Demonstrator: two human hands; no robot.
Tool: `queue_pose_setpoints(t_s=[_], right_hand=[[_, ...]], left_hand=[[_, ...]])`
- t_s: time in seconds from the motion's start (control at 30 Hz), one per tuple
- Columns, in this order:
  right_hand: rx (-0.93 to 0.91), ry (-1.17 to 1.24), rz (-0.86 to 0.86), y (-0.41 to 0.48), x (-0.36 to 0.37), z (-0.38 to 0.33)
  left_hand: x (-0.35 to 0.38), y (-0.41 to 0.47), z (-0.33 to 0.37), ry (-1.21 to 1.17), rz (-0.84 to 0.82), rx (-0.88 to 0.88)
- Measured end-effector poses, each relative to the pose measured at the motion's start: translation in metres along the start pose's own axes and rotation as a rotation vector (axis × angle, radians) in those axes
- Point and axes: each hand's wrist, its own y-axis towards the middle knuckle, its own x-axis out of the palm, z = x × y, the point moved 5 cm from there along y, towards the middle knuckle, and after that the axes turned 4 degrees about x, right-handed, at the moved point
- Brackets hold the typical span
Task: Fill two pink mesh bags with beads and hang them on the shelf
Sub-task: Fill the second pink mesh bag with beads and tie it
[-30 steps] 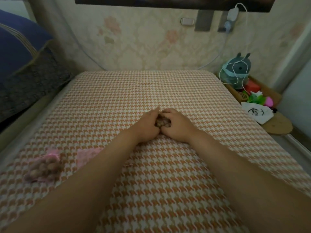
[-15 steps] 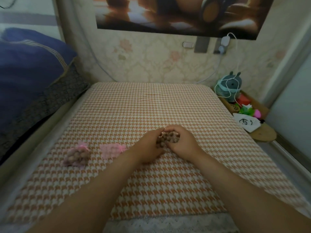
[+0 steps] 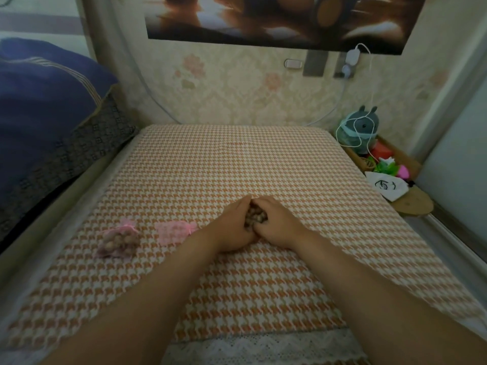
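Note:
A heap of brown beads (image 3: 255, 216) lies on the houndstooth cloth of the table (image 3: 216, 164). My left hand (image 3: 233, 227) and my right hand (image 3: 279, 225) are cupped around the heap from both sides, fingers touching at the far end. To the left lies a flat, empty pink mesh bag (image 3: 174, 232). Further left sits a pink mesh bag full of beads (image 3: 117, 241), its neck drawn in.
A wooden side shelf (image 3: 395, 164) at the right holds a grey plush toy (image 3: 359, 129) wrapped in white cable, a red box and a white pouch (image 3: 387, 186). Blue bedding (image 3: 44, 106) is piled on the left. The wall stands behind the table.
The camera has tilted up and back, so both pink bags and the table's near lace edge show. My hands have stayed cupped around the beads, gathering them closer.

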Motion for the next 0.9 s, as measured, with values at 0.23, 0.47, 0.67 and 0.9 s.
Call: queue_pose_setpoints(t_s=[0.23,0.47,0.67,0.9], right_hand=[[-0.144,0.06,0.014,-0.024,0.009,-0.017],[-0.23,-0.069,-0.001,-0.053,0.028,-0.044],[-0.183,-0.154,-0.032,-0.055,0.027,-0.052],[-0.141,-0.144,-0.042,-0.06,0.005,-0.084]], left_hand=[[-0.013,-0.021,0.008,0.029,0.012,0.12],[-0.029,-0.064,0.006,0.073,0.128,0.103],[-0.037,-0.081,0.01,0.041,0.18,0.109],[-0.068,-0.104,-0.017,0.228,0.235,-0.045]])
